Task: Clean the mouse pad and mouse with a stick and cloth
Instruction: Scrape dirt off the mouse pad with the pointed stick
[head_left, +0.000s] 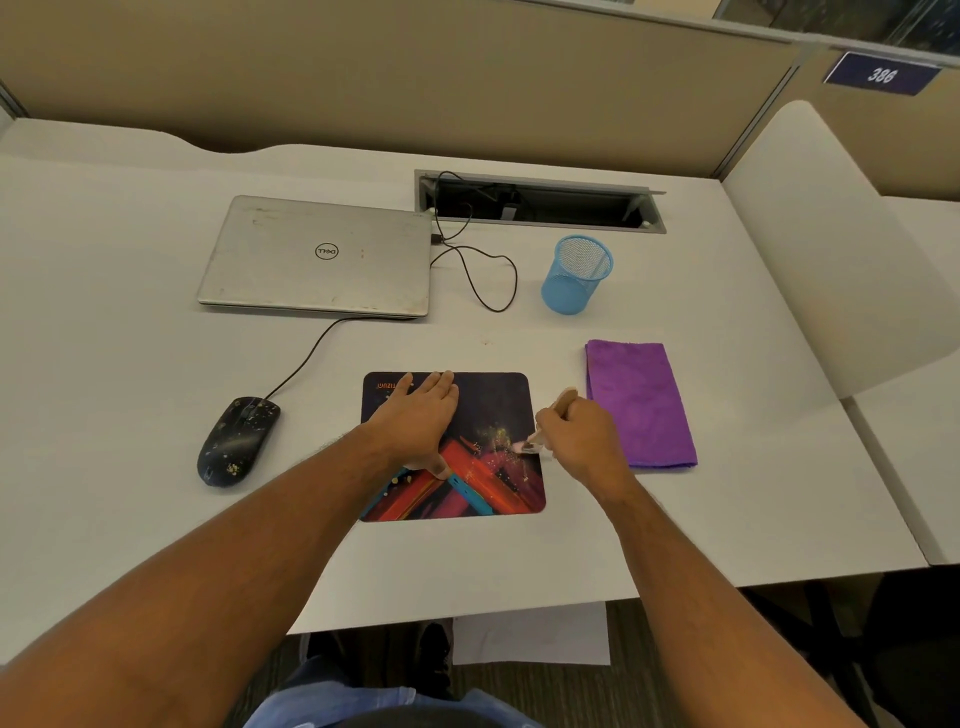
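Note:
A dark mouse pad (498, 410) with red and blue stripes lies on the white desk, speckled with yellowish crumbs near its right side. My left hand (421, 421) presses flat on the pad's left half, fingers straight. My right hand (576, 436) grips a pale wooden stick (563, 400), its lower tip touching the pad at the crumbs near the right edge. A black wired mouse (236, 441), also dotted with crumbs, sits left of the pad. A folded purple cloth (641, 402) lies right of the pad.
A shut silver laptop (317, 257) lies at the back left, with a black cable (483, 270) looping beside it. A blue mesh pen cup (576, 273) stands behind the cloth. An open cable hatch (540, 202) is at the desk's rear. The desk's front edge is near my body.

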